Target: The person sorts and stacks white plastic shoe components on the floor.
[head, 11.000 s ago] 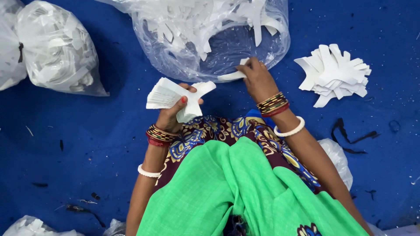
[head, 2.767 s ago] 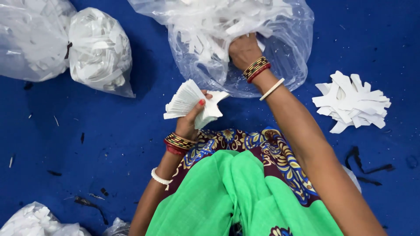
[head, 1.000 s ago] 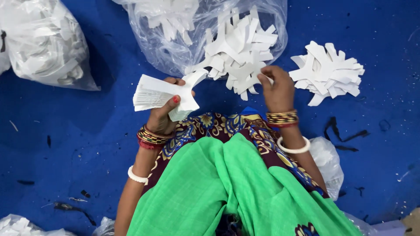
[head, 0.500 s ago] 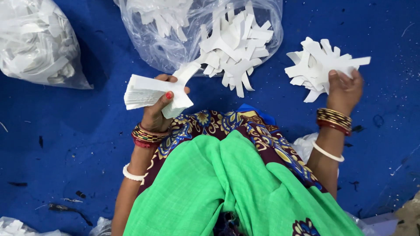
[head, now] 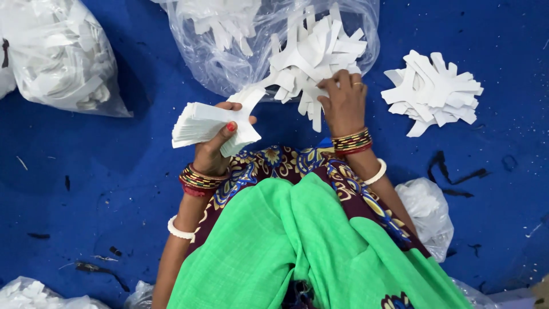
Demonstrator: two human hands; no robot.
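We see left hand [head: 214, 150] clamped on neat stack [head: 203, 121] of white cutouts above lap. Right hand [head: 343, 103], fingers closed, pinches loose cutouts [head: 309, 60] spilling from clear bag [head: 229, 63]. Sorted pile [head: 433, 92] lies right on blue floor [head: 114, 183].

Neat white cut-out stack [head: 206, 123], loose cut-outs [head: 311, 63] spilling from bag

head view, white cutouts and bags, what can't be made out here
Head view only:
- Open clear bag: its top is cut off by the upper frame edge.
- Left hand: palm hidden behind its stack of cutouts.
- Right hand: fingertips buried in loose cutouts.
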